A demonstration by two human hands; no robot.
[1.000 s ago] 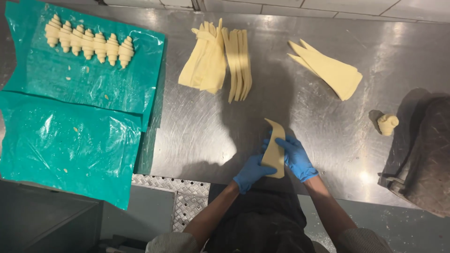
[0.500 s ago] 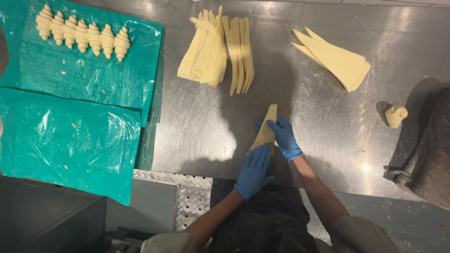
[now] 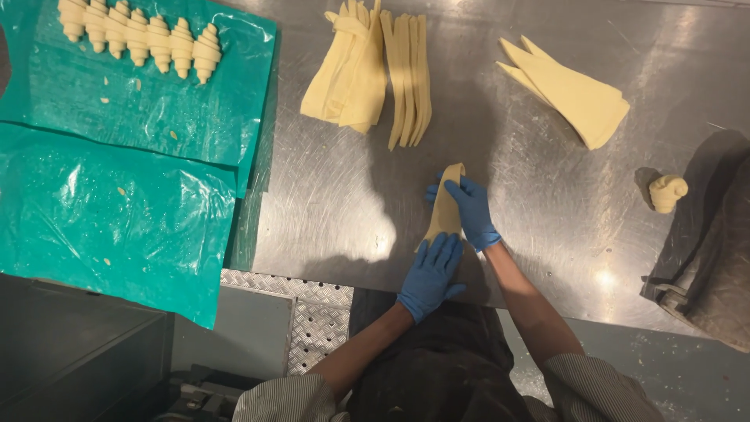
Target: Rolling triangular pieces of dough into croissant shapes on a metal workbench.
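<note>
A pale yellow triangle of dough [image 3: 445, 205] lies stretched on the steel table [image 3: 328, 195] close to its front edge. My right hand [image 3: 471, 209], in a blue glove, grips the far end of the strip. My left hand [image 3: 430, 273], also gloved in blue, presses flat on the near, wide end. Two stacks of cut dough triangles lie further back: one [image 3: 367, 70] at the centre, one [image 3: 574, 90] to the right.
Several rolled croissants [image 3: 141, 35] sit in a row on teal plastic sheeting [image 3: 117, 195] at the left. A single small rolled dough piece [image 3: 668, 191] lies at the right, beside a dark cloth [image 3: 707, 250].
The dough piece was held up between both hands; now it lies on the table, stretched longer, with my left hand flat on its near end and my right hand at its far end.
</note>
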